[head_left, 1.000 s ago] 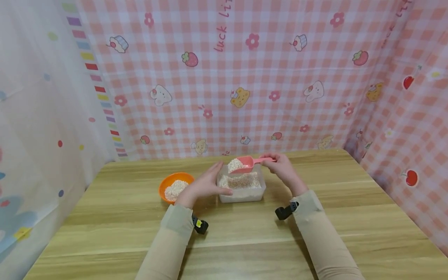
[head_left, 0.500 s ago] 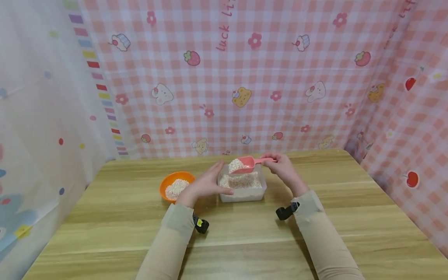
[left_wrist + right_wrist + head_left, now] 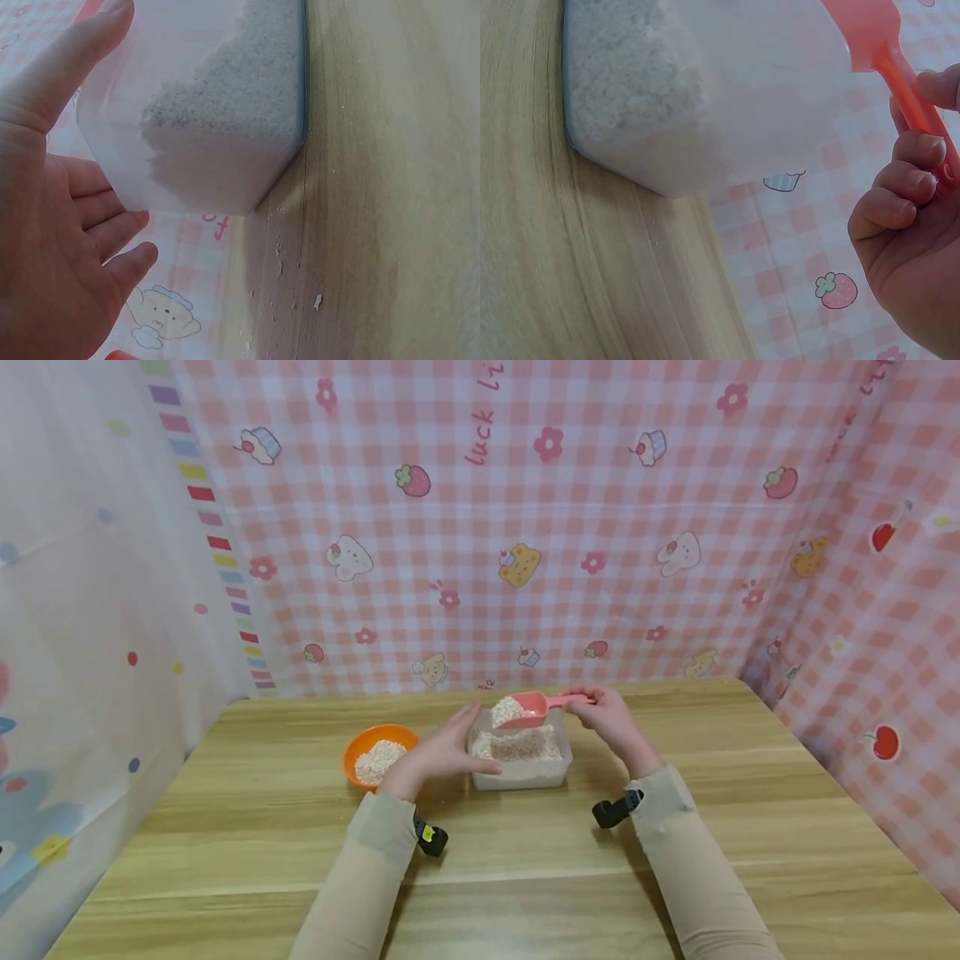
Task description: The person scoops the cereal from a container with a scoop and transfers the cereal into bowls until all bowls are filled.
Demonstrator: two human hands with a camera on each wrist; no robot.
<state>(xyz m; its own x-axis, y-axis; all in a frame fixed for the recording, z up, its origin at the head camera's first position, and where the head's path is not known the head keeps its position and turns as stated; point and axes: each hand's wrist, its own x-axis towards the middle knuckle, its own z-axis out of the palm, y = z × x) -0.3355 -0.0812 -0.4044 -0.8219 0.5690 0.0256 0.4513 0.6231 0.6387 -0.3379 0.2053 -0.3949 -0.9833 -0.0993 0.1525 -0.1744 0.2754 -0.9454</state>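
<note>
Sleeves of pale beige (image 3: 352, 877) reach forward over the wood-grain tabletop (image 3: 510, 897) from the near edge of the head view, with a small black device (image 3: 431, 841) at the left cuff and another black device (image 3: 613, 811) at the right. Beyond the cuffs, the left hand (image 3: 438, 756) stands at the left side of a translucent rectangular container (image 3: 522, 775). Its grip is spread wide, thumb reaching along the near wall and fingers toward the far left corner; whether every finger touches the plastic, I cannot tell. Pale flakes (image 3: 525, 746) lie inside the container, with a hollow across their middle. Just left of that hand, partly covered by the wrist, an orange bowl (image 3: 351, 764) holds a mound of similar flakes. In the left wrist view, a few pale crumbs (image 3: 318, 301) dot the wood near the container. Farther off, the right hand (image 3: 611, 722) keeps a closed grip on the handle of a pink scoop (image 3: 536, 706), fingers curled round it and thumb pressed on top. The scoop's bowl hangs above the far part of the container, mouth toward the left, heaped with flakes. Behind the tabletop hangs a pink checked cloth (image 3: 450, 527) printed with strawberries, flowers and cupcakes.
</note>
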